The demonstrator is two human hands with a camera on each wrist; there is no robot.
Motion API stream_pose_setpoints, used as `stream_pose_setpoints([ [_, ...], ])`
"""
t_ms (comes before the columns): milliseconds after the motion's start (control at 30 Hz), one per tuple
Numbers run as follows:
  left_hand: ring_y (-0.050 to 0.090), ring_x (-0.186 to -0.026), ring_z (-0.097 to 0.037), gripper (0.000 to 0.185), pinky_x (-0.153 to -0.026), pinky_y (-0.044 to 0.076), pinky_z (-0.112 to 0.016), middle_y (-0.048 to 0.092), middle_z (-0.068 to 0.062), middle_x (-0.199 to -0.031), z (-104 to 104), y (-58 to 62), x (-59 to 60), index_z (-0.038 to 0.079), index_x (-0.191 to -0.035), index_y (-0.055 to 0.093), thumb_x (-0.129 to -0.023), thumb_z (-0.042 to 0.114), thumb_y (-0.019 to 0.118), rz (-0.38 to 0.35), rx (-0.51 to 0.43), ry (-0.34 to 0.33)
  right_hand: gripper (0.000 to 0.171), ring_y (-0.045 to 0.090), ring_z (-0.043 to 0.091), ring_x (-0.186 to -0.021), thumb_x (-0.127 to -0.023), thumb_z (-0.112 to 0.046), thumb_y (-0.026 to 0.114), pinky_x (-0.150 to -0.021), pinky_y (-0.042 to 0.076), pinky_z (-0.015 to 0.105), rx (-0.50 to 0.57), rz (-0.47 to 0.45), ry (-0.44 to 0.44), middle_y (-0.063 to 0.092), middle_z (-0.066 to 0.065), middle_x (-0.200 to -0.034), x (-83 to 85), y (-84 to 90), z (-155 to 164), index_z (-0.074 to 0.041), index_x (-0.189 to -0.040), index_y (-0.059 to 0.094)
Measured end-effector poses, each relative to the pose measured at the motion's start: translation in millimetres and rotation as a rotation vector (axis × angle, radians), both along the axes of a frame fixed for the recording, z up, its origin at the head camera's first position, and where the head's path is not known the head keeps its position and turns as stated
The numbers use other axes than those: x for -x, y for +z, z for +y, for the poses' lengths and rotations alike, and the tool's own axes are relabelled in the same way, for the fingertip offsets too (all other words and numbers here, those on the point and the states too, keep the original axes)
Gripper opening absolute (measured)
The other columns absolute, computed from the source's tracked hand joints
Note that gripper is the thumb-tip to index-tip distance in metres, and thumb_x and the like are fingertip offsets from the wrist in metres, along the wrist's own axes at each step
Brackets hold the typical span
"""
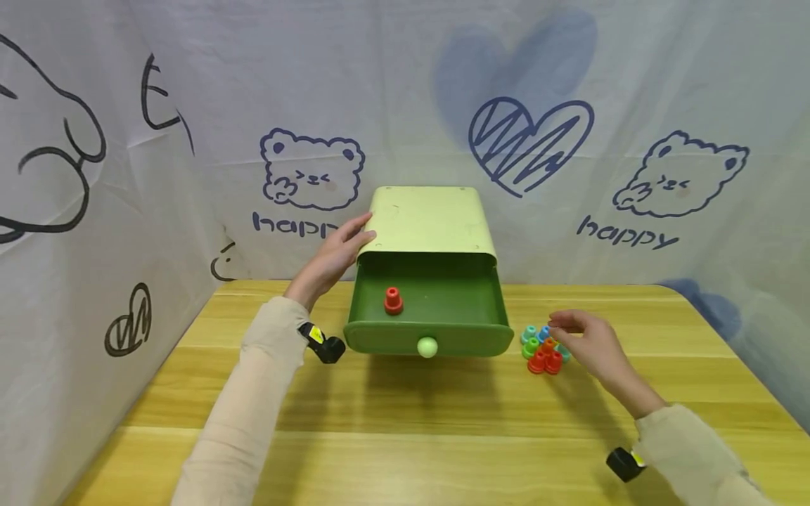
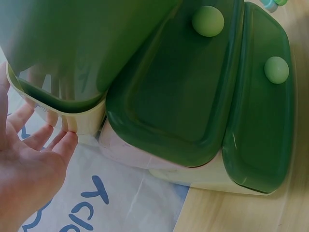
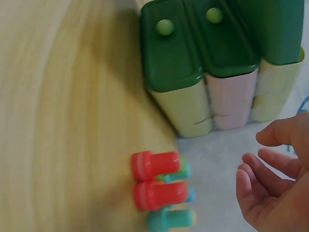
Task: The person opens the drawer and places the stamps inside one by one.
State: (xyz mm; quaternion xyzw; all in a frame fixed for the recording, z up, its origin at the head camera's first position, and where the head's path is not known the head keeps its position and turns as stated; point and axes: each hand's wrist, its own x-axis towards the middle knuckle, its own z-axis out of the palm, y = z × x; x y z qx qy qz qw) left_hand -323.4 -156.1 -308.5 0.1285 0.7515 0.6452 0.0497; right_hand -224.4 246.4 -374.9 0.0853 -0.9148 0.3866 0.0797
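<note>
Your left hand (image 1: 335, 256) steadies the drawer box (image 1: 430, 221), fingers flat; your right hand (image 1: 585, 341), loosely open and empty, must next pinch a peg from the cluster (image 1: 543, 349).

The right hand (image 1: 591, 348) partly hides the pegs (image 1: 543, 349).

Bright, even light; blurred wrist views

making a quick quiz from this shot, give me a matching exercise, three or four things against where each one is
Things:
1. red peg
2. left hand
3. right hand
4. pale green knob

Places:
A. on the front of the open drawer
B. over the pile of coloured pegs on the table
C. inside the open drawer
D. against the left side of the drawer cabinet

Pairs: 1-C, 2-D, 3-B, 4-A
</note>
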Motion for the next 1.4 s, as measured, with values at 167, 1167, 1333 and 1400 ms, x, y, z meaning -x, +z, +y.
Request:
stream_pose_setpoints([
  [167,0.014,-0.145,-0.021,0.060,-0.115,0.023,-0.041,0.015,-0.004,-0.160,1,0.2,-0.1,0.014,-0.154,0.026,-0.101,0.031,0.050,0.006,0.002,0.002,0.031,0.059,0.037,-0.099,-0.091,-0.008,0.064,-0.078,0.051,0.038,-0.009,-0.032,-0.058,0.064,0.025,-0.108,-3.3,-14.1,5,0.012,-0.115,0.060],
  [1167,0.015,-0.145,-0.022,0.059,-0.115,0.023,-0.039,0.016,-0.006,-0.160,2,1.0,0.5,0.013,-0.154,0.025,-0.102,0.029,0.049,0.009,0.005,0.010,0.036,0.058,0.031,-0.088,-0.086,-0.006,0.068,-0.059,0.048,0.023,0.043,-0.173,-0.148,0.063,0.022,-0.098,-7.0,-57.4,14,0.014,-0.114,0.059],
  [1333,0.014,-0.145,-0.022,0.060,-0.115,0.022,-0.039,0.016,-0.006,-0.160,1,0.5,-1.3,0.013,-0.154,0.025,-0.102,0.028,0.049,0.011,0.005,0.012,0.035,0.059,0.032,-0.089,-0.086,-0.005,0.068,-0.065,0.050,0.026,0.027,-0.172,-0.144,0.064,0.022,-0.099,-6.8,-60.8,14,0.014,-0.114,0.059],
  [1400,0.015,-0.145,-0.022,0.060,-0.115,0.023,-0.039,0.016,-0.006,-0.160,1,0.1,-2.0,0.013,-0.154,0.025,-0.102,0.029,0.049,0.009,0.008,0.014,0.034,0.059,0.032,-0.089,-0.086,-0.005,0.068,-0.067,0.050,0.028,0.015,-0.160,-0.143,0.064,0.022,-0.097,-7.4,-61.6,14,0.014,-0.112,0.060],
])
